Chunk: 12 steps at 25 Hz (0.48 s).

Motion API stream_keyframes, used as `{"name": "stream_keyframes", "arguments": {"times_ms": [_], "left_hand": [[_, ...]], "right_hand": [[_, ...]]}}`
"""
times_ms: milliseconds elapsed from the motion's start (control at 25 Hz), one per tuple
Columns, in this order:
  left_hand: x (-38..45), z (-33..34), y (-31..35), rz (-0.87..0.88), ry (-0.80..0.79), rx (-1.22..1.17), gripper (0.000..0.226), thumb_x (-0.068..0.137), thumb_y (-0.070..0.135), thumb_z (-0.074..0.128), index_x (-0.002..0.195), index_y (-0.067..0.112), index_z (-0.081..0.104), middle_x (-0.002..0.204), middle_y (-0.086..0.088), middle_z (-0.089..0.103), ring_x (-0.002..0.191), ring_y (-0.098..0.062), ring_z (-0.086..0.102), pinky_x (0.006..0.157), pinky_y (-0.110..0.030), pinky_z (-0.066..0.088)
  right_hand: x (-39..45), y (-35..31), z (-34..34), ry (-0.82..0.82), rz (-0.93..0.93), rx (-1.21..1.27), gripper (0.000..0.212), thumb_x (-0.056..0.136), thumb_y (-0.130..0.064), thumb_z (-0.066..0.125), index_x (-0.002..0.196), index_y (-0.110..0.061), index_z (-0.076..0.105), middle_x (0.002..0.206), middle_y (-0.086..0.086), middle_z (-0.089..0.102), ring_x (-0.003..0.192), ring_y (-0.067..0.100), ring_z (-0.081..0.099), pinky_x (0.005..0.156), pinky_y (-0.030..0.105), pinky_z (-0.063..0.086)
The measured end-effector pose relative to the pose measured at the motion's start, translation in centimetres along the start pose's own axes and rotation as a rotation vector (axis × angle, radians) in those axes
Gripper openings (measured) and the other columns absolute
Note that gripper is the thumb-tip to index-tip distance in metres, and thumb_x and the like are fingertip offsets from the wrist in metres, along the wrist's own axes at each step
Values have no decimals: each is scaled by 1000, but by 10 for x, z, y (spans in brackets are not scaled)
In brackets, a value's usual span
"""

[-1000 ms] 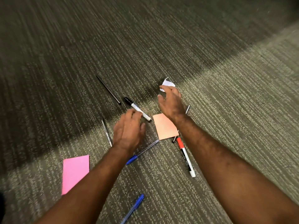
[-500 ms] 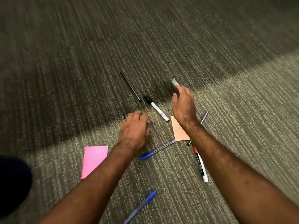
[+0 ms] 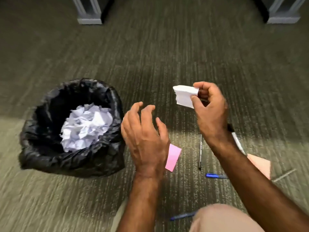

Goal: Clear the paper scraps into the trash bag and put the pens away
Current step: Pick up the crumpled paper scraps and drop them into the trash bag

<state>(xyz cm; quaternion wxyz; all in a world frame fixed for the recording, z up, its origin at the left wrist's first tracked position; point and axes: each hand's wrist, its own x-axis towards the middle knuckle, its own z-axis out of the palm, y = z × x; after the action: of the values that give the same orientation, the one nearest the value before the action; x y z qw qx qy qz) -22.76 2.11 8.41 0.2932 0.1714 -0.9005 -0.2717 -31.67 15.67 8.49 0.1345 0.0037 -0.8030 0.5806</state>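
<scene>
My right hand (image 3: 210,111) pinches a white paper scrap (image 3: 184,96) in the air, right of the black trash bag (image 3: 50,153). The bag stands open on the carpet, holding crumpled white paper (image 3: 85,128). My left hand (image 3: 143,138) hovers between bag and scrap, fingers spread, holding nothing. On the floor lie a pink note (image 3: 173,157), an orange note (image 3: 260,163), a thin grey pen (image 3: 200,151), a blue pen (image 3: 215,175), a second blue pen (image 3: 183,216) and a white marker (image 3: 238,143) partly hidden by my right forearm.
Grey furniture bases stand at the far left (image 3: 89,14) and far right (image 3: 282,14). A thin silver pen (image 3: 283,175) lies at the right. My knee (image 3: 222,218) in beige cloth is at the bottom.
My right hand has lifted the white scrap off the carpet. The view has swung left, bringing the trash bag into sight. My left hand has risen from the floor and spread its fingers.
</scene>
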Motion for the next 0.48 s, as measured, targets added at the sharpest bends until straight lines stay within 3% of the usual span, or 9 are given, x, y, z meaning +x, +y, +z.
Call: {"name": "stream_keyframes", "arguments": {"times_ms": [160, 280, 480], "left_hand": [[13, -51, -42, -215, 157, 164, 37, 80, 23, 65, 117, 23, 66, 133, -5, 59, 124, -31, 50, 104, -52, 34], [4, -70, -72, -379, 135, 256, 32, 83, 28, 65, 114, 25, 67, 124, -4, 61, 119, -30, 49, 102, -50, 32], [-7, -75, -93, -365, 86, 285, 15, 92, 36, 61, 103, 26, 66, 108, 1, 63, 109, -23, 50, 103, -48, 28]], "right_hand": [[-13, -62, 63, -259, -184, 93, 21, 90, -9, 72, 106, -23, 70, 98, -3, 73, 87, 5, 69, 80, 19, 54], [-27, -91, 110, -360, -242, 149, 13, 89, -13, 74, 99, -20, 72, 88, -7, 73, 78, 3, 69, 74, 24, 56], [-48, -107, 163, -550, -364, 36, 15, 87, -15, 78, 101, -16, 75, 88, -9, 70, 78, 2, 65, 77, 26, 56]]}}
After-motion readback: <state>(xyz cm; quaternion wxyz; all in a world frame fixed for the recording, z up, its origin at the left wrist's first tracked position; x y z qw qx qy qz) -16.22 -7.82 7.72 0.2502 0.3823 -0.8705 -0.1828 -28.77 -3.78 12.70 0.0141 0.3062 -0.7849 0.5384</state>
